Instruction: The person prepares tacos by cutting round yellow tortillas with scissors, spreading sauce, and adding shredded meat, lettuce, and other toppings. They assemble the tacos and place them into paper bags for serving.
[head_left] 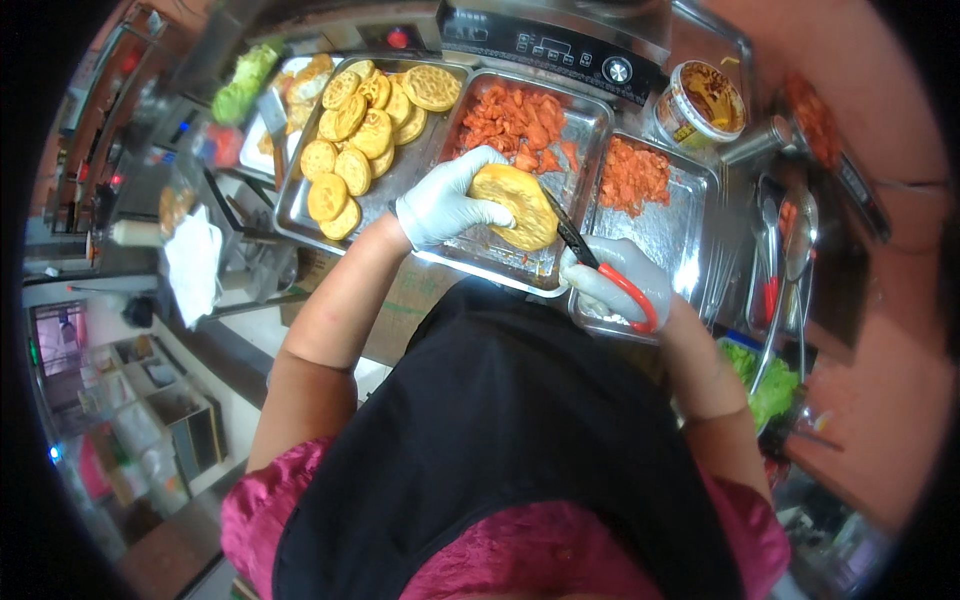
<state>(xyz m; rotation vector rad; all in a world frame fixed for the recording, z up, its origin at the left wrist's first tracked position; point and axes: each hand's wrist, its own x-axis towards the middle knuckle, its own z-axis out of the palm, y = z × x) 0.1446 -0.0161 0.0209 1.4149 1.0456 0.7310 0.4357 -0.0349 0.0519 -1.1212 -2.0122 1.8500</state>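
A round golden flatbread [517, 207] is pinched in my gloved left hand [447, 200], thumb in front and fingers behind. My gloved right hand [622, 278] is closed around red-handled scissors [573, 241]; their dark blades reach the bread's right edge. How deep the blades go into the bread cannot be made out. Below the bread lies a metal tray [535, 268] with red-sauced meat pieces [511, 122] toward its far side. Left of it, another tray [290, 205] carries several whole flatbreads [372, 133].
A smaller tray [680, 235] with chopped red meat [634, 176] sits at the right, below a sauce tub [703, 103]. Tongs [770, 260] rest at the far right above lettuce [765, 385]. A control panel [560, 55] lies beyond the trays. White paper [193, 262] is at the left.
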